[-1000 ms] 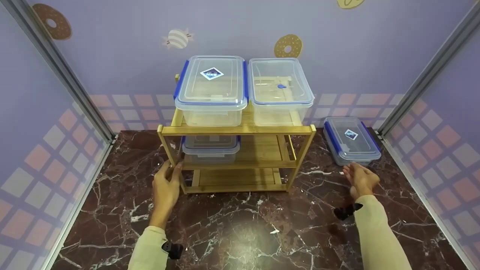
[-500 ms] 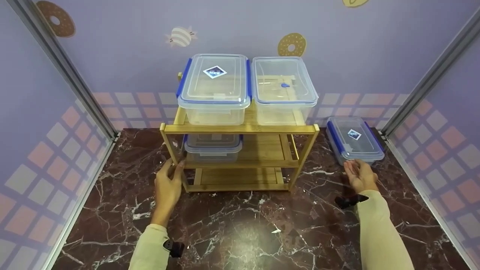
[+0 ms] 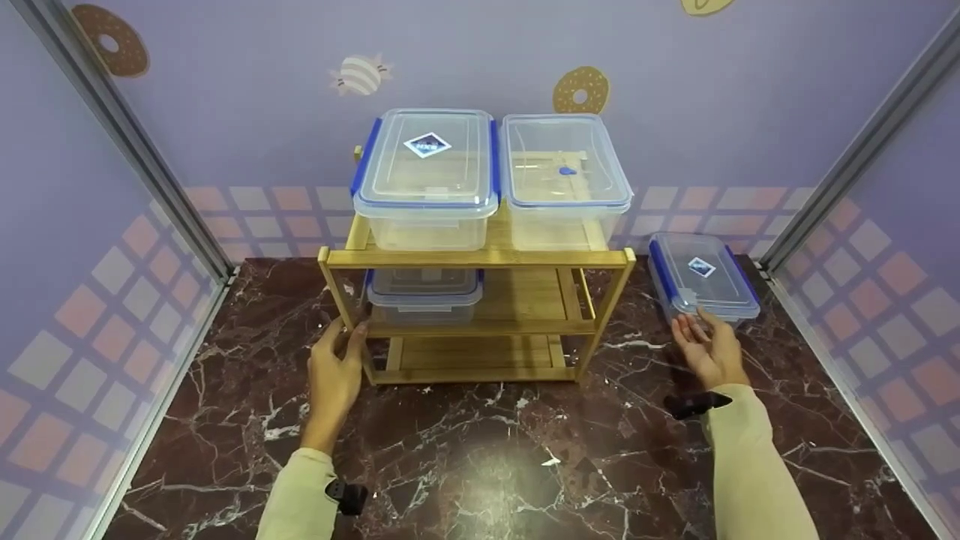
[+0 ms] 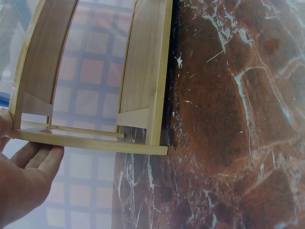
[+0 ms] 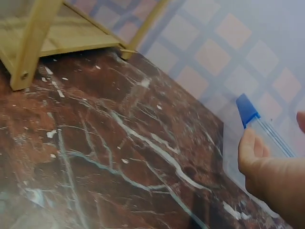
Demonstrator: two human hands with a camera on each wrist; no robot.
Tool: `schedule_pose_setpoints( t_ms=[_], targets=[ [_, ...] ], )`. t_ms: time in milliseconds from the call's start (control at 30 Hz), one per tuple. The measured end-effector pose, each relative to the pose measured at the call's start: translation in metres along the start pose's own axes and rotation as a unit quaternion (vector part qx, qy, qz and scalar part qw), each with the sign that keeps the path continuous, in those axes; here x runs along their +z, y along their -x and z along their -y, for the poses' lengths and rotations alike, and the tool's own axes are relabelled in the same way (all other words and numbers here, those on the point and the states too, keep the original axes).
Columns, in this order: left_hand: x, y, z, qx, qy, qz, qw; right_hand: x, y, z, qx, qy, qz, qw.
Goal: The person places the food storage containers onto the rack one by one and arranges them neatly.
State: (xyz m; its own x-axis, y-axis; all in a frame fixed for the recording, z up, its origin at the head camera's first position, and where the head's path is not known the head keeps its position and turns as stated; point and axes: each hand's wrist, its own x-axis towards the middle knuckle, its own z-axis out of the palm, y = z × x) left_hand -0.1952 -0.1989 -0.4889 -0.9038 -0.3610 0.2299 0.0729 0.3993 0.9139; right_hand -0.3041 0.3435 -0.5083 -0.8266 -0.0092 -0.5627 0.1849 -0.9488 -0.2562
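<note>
While both hands sit low on the marble top, entries run largest to smallest:

Marble table: dark red-brown with white veins; carries everything below.

Bamboo rack: three tiers, centre of table, near the back wall.

Top-left box: clear, blue side clips, diamond sticker on lid; lettering too small to read.

Top-right box: clear, blue-rimmed lid, small blue dot at its centre; touching the top-left box.

Middle-shelf box: clear, lidded, left half of the middle tier.

Flat box: clear with blue clips, on the table right of the rack, apart from it; diamond sticker on lid, text unreadable.

Left hand: fingers straight and relaxed, laid against the rack's front-left leg near the lowest tier; left wrist view shows fingertips under the bottom rail. No grasp.

Right hand: spread loosely, fingers extended, tips at the near edge of the flat box; thumb beside its blue corner clip. Whether they touch: cannot tell. Nothing held.
</note>
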Motion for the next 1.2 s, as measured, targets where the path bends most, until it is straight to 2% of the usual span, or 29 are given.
schedule_pose_setpoints(
  t_ms=[333, 667, 867, 933, 1000, 1067, 1200],
  targets=[
    [0.000, 0.001, 0.000, 0.000, -0.005, -0.013, 0.9999, -0.010, 0.003, -0.034, -0.011, -0.004, -0.006, 1.000],
    [0.002, 0.000, 0.001, -0.004, -0.012, -0.016, 0.9998, -0.015, 0.023, -0.079, -0.008, 0.039, 0.001, 0.999],
    [0.001, 0.000, 0.000, -0.005, -0.007, -0.008, 0.9999, -0.023, 0.037, -0.097, -0.019, 0.070, 0.042, 0.996],
    [0.001, 0.001, 0.000, -0.005, -0.002, -0.004, 1.0000, -0.027, 0.044, -0.102, -0.025, 0.106, 0.058, 0.992],
    [0.000, 0.001, 0.001, -0.004, 0.000, -0.002, 1.0000, -0.032, 0.051, -0.106, -0.045, 0.184, 0.065, 0.980],
    [0.000, 0.002, 0.001, -0.002, 0.003, -0.001, 1.0000, -0.035, 0.058, -0.108, -0.083, 0.272, 0.061, 0.957],
    [0.001, 0.001, 0.000, 0.003, -0.005, -0.007, 1.0000, -0.034, 0.071, -0.099, -0.183, 0.410, 0.033, 0.893]
  ],
)
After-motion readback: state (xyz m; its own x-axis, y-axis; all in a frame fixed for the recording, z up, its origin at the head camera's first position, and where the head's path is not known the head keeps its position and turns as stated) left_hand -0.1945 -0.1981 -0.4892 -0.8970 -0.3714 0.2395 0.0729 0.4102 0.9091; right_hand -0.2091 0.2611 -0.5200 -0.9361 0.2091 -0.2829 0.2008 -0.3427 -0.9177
